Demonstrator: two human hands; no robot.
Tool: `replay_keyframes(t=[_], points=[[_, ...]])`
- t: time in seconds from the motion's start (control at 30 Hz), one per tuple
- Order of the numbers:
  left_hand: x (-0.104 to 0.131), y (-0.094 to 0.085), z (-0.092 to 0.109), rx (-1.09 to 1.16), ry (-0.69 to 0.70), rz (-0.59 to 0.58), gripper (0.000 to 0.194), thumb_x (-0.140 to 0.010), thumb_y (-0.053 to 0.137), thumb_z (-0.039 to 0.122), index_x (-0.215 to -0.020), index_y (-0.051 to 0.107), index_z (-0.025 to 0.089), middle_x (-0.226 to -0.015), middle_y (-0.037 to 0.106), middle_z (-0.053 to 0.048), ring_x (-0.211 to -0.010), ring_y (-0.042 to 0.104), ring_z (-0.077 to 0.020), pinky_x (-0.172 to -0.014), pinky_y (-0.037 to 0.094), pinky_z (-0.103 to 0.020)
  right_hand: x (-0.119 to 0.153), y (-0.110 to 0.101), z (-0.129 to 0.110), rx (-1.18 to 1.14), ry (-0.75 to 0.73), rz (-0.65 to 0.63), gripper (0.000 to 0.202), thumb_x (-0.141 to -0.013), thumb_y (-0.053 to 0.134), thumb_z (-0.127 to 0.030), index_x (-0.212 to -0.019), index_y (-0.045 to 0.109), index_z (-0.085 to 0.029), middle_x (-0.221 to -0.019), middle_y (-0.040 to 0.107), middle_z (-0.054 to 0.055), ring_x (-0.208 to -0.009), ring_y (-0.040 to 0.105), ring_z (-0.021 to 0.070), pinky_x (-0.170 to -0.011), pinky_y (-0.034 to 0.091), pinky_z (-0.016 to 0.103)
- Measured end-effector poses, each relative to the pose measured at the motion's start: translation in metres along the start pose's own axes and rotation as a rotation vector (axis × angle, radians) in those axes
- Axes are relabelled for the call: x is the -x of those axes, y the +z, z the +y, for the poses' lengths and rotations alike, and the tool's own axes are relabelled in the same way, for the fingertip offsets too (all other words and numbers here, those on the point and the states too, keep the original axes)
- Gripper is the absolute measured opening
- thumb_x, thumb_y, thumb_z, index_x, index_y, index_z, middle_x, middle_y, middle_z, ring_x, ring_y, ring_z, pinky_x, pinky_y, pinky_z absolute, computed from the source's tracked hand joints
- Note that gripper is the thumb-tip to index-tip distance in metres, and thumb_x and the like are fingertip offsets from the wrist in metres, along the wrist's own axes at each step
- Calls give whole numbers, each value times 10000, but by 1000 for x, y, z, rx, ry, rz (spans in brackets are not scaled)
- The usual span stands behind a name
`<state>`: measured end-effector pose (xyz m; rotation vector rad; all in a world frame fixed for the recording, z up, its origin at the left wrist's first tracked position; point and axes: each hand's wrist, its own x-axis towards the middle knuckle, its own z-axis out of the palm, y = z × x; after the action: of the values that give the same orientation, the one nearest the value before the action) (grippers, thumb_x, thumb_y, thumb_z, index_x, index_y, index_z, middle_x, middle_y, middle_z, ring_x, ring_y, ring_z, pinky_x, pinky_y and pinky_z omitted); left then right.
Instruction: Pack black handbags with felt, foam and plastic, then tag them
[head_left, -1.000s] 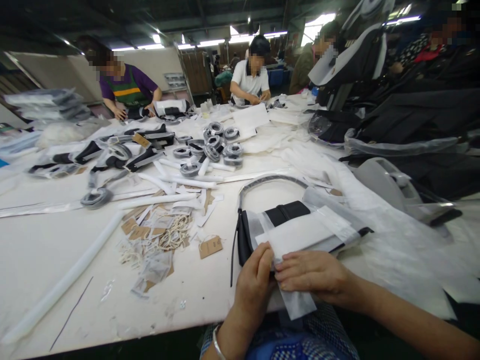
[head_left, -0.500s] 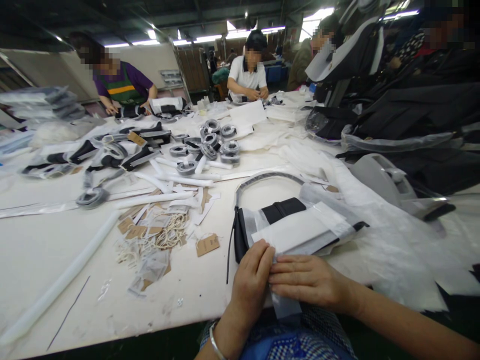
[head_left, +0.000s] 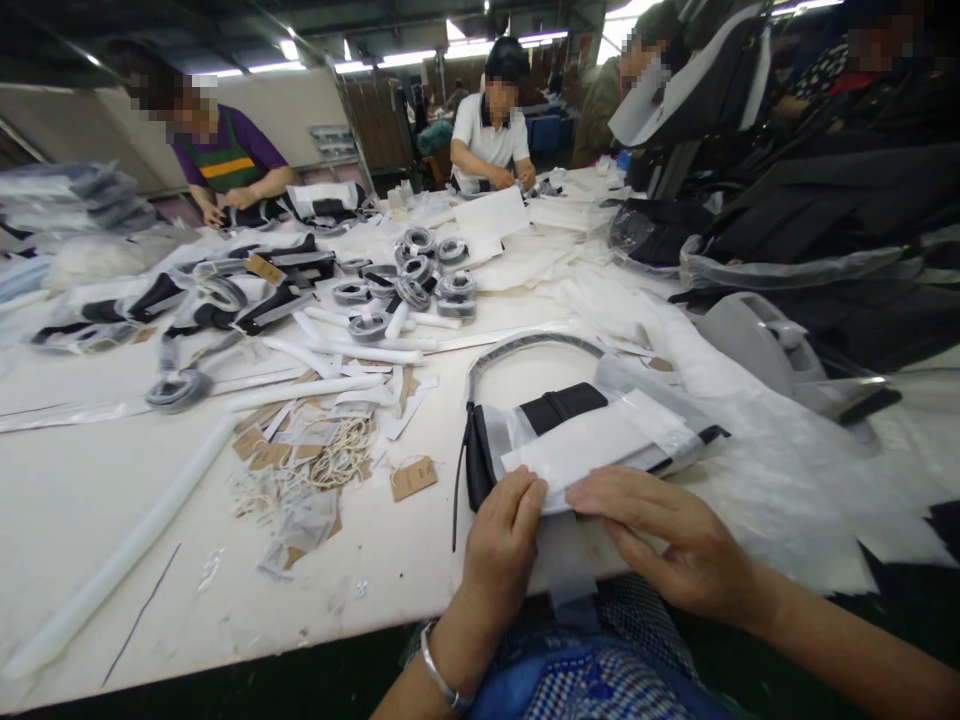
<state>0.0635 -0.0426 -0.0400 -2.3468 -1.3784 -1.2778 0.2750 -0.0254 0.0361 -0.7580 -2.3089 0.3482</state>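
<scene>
A black handbag (head_left: 564,404) lies on the table in front of me, partly covered by white wrapping paper (head_left: 577,450). Its handle (head_left: 540,345), in a clear sleeve, arches away from me, and a thin black strap hangs at its left side. My left hand (head_left: 504,545) is closed on the near edge of the paper, fingers pressed together. To its right, my right hand (head_left: 667,540) lies with fingers stretched along the bag's near edge, thumb apart below. Between the hands, a translucent strip (head_left: 566,555) hangs over the table edge.
Left of the bag lie brown tags (head_left: 414,478) with strings and a long white foam tube (head_left: 127,550). Wrapped coiled straps (head_left: 412,285) sit farther back. White sheets (head_left: 780,490) and dark bags (head_left: 840,230) occupy the right. People work across the table.
My right hand has shifted right, away from my left hand, and its thumb has come apart from the fingers. My left hand stays at the paper's near edge.
</scene>
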Motion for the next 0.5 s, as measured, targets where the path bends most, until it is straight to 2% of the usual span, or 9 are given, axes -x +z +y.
replay_keyframes(t=[0.1, 0.17, 0.37, 0.5], points=[[1, 0, 0, 10, -5, -11, 325, -941, 417, 18, -1193, 596, 120, -1128, 689, -142, -1119, 650, -218, -952, 589, -362, -6, 17, 1, 140, -43, -43, 294, -943, 628, -265, -1222, 626, -175, -1155, 707, 91, -1095, 639, 230, -1021, 504, 421], [2, 1, 0, 7, -9, -24, 339, -927, 437, 16, -1213, 585, 123, -1137, 683, -140, -1120, 647, -222, -960, 585, -362, -8, 26, 5, 211, -75, -50, 285, -949, 626, -309, -1185, 631, -150, -1125, 700, 110, -1063, 633, 247, -972, 521, 443], [5, 0, -4, 91, -10, -140, 454, -853, 554, 36, -1301, 521, 102, -1225, 634, -164, -1202, 588, -270, -1033, 538, -425, -12, 29, 18, 320, -187, -107, 167, -981, 531, -163, -1105, 634, -116, -1042, 688, 102, -991, 609, 227, -891, 526, 404], [-2, -19, -5, 209, -37, -282, 536, -824, 609, 78, -1344, 483, 106, -1311, 583, -176, -1255, 544, -274, -1072, 504, -444, -17, 27, 21, 330, -263, -132, 181, -1000, 481, -153, -1084, 638, -124, -1037, 685, 102, -994, 592, 220, -886, 519, 388]])
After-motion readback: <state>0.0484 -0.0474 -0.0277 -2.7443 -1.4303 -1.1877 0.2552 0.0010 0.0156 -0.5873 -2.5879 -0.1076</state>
